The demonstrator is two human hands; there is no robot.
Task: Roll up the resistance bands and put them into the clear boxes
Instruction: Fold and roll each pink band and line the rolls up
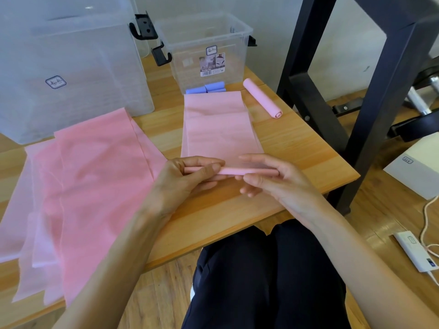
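1. We sit at a wooden table (273,143) whose right corner lies just past the right hand (268,179); its near edge runs above our lap, and beyond the corner the floor is open up to a black metal frame (380,115).
2. Both hands hold the pink band (218,129) at its near end: the left hand (187,176) curls its fingers round the thin started roll, and the right hand pinches the roll's other end between thumb and fingers.
3. The rest of this band lies flat, and its far edge reaches the small clear box (206,51).
4. A finished pink roll (261,98), a smooth tube, lies right of the band, near the table's right edge.
5. Blue rolls (206,87) show through the small box's wall, at its bottom.
6. A pile of flat pink bands (83,186), thin and half transparent, covers the left side and hangs over the near edge.
7. A large clear box (71,67), cloudy plastic, stands behind the pile.
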